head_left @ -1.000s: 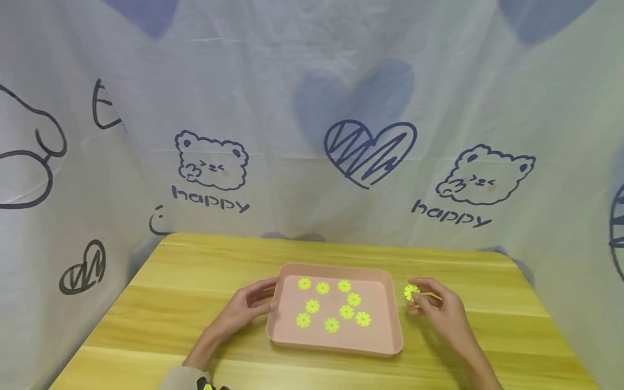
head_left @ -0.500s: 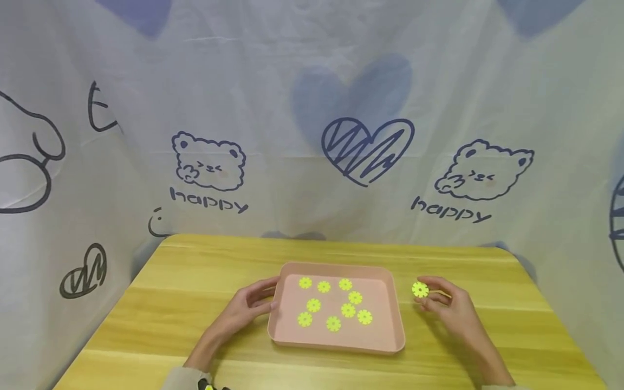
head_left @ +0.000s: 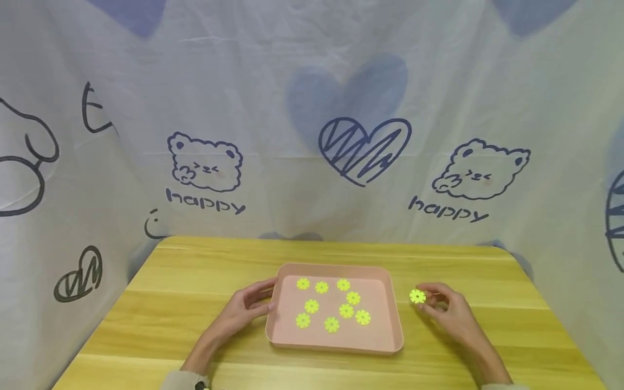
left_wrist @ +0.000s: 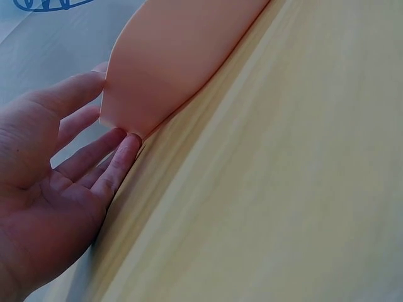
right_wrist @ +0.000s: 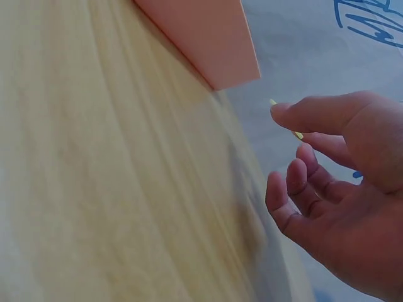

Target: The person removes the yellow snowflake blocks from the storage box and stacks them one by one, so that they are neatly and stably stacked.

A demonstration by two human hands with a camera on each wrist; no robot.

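Observation:
My left hand rests its fingertips against the outer left wall of a shallow pink tray. In the left wrist view, the thumb and fingers touch the end of the pink wall, low down and near the rim. Between thumb and index finger, my right hand pinches a bright yellow-green notched building disc with a small centre hole. It is held in the air just right of the tray, face toward the head camera. The right wrist view shows only slivers of the disc behind the thumb; the other fingers curl loosely.
Several more yellow-green discs lie flat and scattered inside the tray. It sits on a wood-grain table. Behind and at both sides hangs a pale curtain printed with hearts, bears and lettering.
The right hand has moved slightly right, away from the tray, and turned the disc so that its whole face shows. The left hand and the tray stay in place.

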